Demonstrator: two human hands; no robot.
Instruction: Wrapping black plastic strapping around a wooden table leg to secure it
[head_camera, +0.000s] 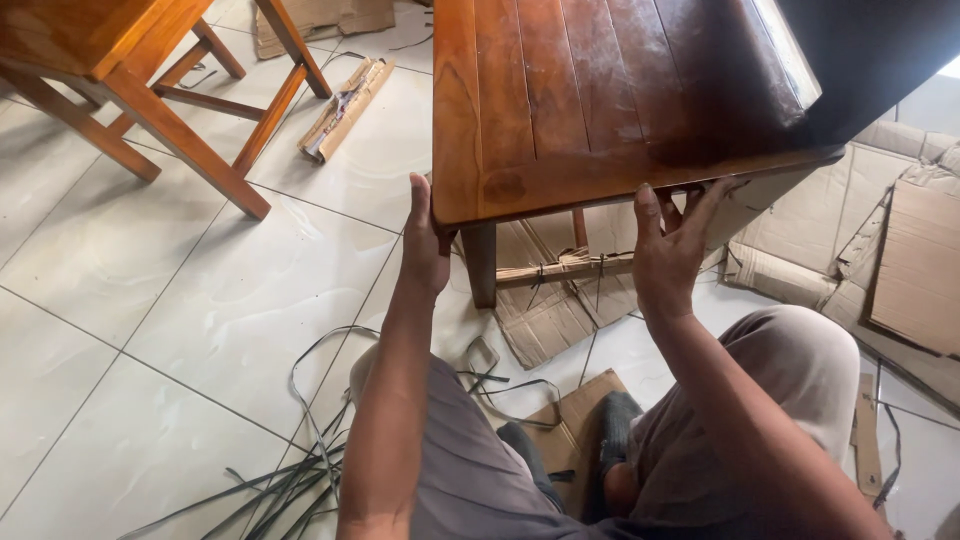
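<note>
1. Head view, centre: a dark brown wooden table (590, 95) with a slatted top stands on the tiled floor (150, 330), directly in front of the seated person.
2. Head view, left hand (425, 245): it lies flat against the table's near left corner, fingers straight and pressed together, thumb side toward the edge.
3. Head view, right hand (670, 250): it reaches up under the near edge of the tabletop, fingers (705, 205) spread and touching the underside of the rim.
4. Head view, below the table: flattened cardboard (545, 310) lies around the table leg (482, 262).
5. Head view, surroundings: dark packing straps (300, 470) lie loose beside the person's knee; a second wooden table (130, 70) stands well apart at upper left.
</note>
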